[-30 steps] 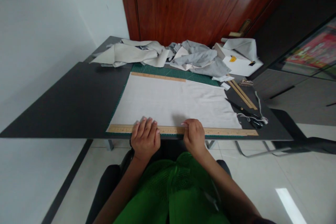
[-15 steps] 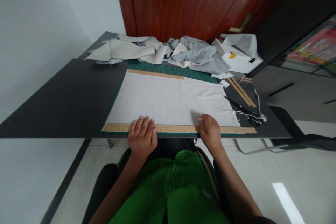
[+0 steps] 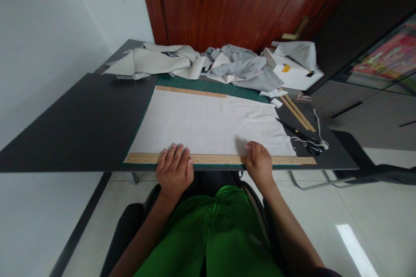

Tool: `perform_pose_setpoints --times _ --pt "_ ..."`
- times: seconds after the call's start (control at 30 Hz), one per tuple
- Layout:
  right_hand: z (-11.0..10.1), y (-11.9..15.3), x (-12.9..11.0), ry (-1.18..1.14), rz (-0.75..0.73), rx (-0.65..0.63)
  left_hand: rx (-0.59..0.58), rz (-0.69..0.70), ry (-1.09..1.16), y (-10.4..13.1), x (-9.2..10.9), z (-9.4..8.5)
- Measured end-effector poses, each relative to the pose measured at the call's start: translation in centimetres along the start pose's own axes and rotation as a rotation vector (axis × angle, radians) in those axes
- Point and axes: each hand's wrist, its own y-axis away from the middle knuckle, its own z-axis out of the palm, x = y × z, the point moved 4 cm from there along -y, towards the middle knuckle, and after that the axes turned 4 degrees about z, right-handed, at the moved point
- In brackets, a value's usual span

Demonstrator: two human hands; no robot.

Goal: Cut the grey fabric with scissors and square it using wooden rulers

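A white cloth [image 3: 201, 121] lies spread on a green cutting mat [image 3: 175, 81]. Along its near edge runs a long wooden ruler [image 3: 217, 159], and a shorter wooden ruler [image 3: 191, 91] rests on the far edge. My left hand [image 3: 175, 169] lies flat over the long ruler, its fingers stretched onto the cloth. On the right part of that ruler sits my right hand [image 3: 259, 162], fingers curled together; whether they pinch anything is hidden.
Black scissors [image 3: 297, 132] and white cord [image 3: 320, 125] lie right of the cloth, near two wooden strips [image 3: 295, 110]. Grey and cream fabric [image 3: 240, 65] is heaped along the back, beside a white box [image 3: 292, 71]. The dark table [image 3: 78, 125] extends left.
The whole view has shifted very slightly. Both hands keep their places on the long ruler, and the cloth has not visibly moved.
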Motion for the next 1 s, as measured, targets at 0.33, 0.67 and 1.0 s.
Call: perform_pose_setpoints --times 0.33,0.67,1.0 --pt "0.04 0.09 -0.04 0.004 0.001 0.014 0.008 -0.014 0.009 0.02 0.01 -0.09" --pt "0.09 0.16 0.01 0.007 0.014 0.008 -0.015 -0.068 0.088 0.53 -0.27 0.31" --pt "0.2 0.24 0.16 -0.013 0.017 0.016 0.0 -0.036 0.053 0.15 -0.06 0.03"
